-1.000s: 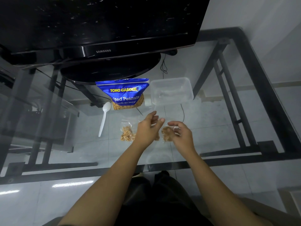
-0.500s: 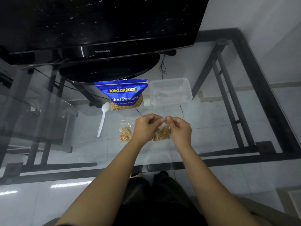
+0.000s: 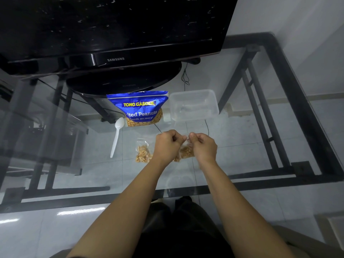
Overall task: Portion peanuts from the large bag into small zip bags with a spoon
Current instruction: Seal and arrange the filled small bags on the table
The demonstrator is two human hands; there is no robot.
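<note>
Hands raised together, left hand (image 3: 167, 146) and right hand (image 3: 203, 148) fingers pinching zip bag (image 3: 185, 151) top

Left hand (image 3: 165, 146), right hand (image 3: 203, 148) & forearms (image 3: 130, 202) bare; dark trousers (image 3: 186, 237) (black-ish) below.

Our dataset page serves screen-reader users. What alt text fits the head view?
A person's left hand and right hand pinch the top edge of a small zip bag of peanuts at a glass table. A second filled zip bag, a white spoon, a blue peanut bag and a clear container sit on the table, in front of a black TV.
</note>
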